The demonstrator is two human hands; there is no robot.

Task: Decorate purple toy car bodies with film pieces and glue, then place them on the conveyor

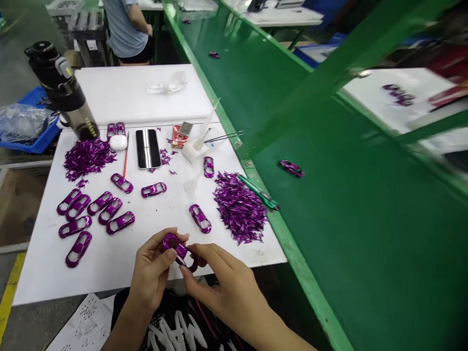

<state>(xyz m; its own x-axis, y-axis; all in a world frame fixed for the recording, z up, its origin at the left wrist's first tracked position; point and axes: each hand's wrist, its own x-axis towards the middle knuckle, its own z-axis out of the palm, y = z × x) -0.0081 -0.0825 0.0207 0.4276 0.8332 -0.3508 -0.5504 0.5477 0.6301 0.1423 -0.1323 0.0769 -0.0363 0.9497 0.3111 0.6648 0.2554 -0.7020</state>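
Note:
Near the front edge of the white table (152,262), my left hand (152,267) grips a shiny purple toy car body (175,246) by its left side. My right hand (223,279) pinches the same car body at its right end, thumb below and fingers above. Whether a small part sits between the right fingertips is hidden. A purple car body (200,219) lies just beyond my hands. Right of it is a heap of small purple pieces (241,209). Several more purple car bodies (79,249) rest at the left.
A second purple heap (88,158), a black bottle (65,92), a phone (148,149), a white earbud case (118,143) and a white block with tweezers (194,150) stand farther back. Along the right runs a green conveyor (337,233) carrying a car body (291,168). A person (124,27) sits ahead.

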